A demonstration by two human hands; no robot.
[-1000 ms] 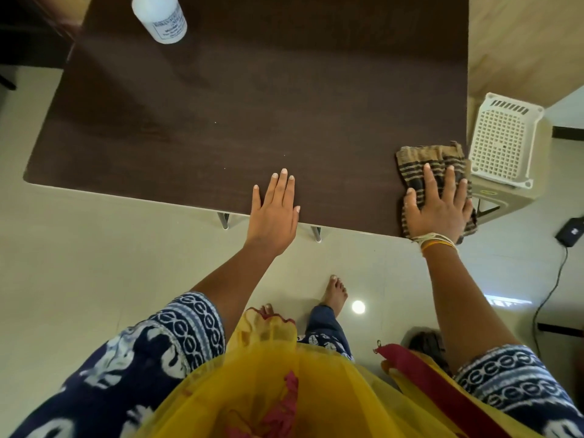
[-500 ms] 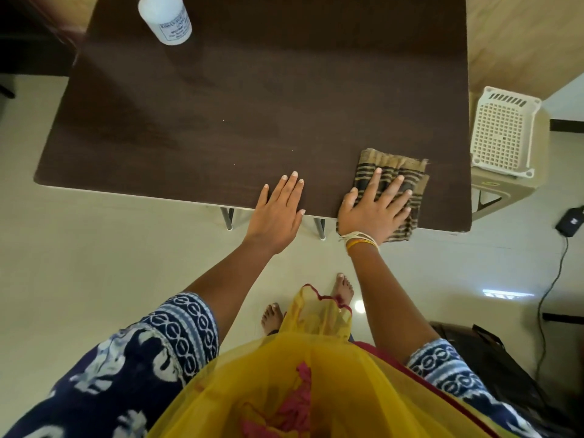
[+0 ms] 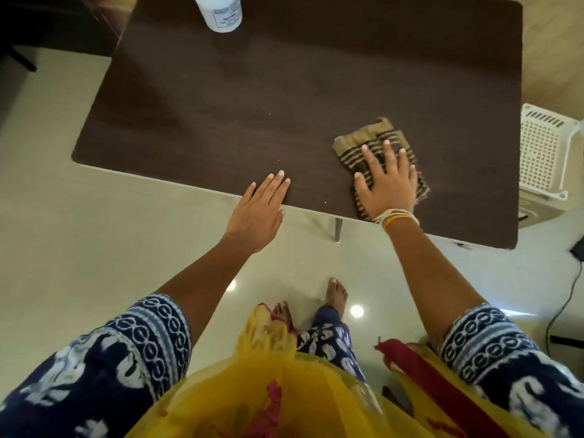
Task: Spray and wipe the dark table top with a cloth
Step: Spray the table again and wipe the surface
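Pale tiled floor [image 3: 94, 248] surrounds the dark bench [image 3: 284, 90]. On its near right part, a striped brown cloth [image 3: 366, 139] is pressed flat under the right hand [image 3: 387, 181], fingers straight and spread, nothing gripped. The left hand [image 3: 259, 213] is laid flat over the near edge, fingers extended, empty. A white bottle [image 3: 221, 12] stands at the far edge, well apart. A white perforated basket [image 3: 542, 150] is seen to the right, beside the bench.

you see a soft, evenly lit, sharp wide-angle view, edges bowed, with two ceiling-light glare spots on the glossy floor [image 3: 94, 248].
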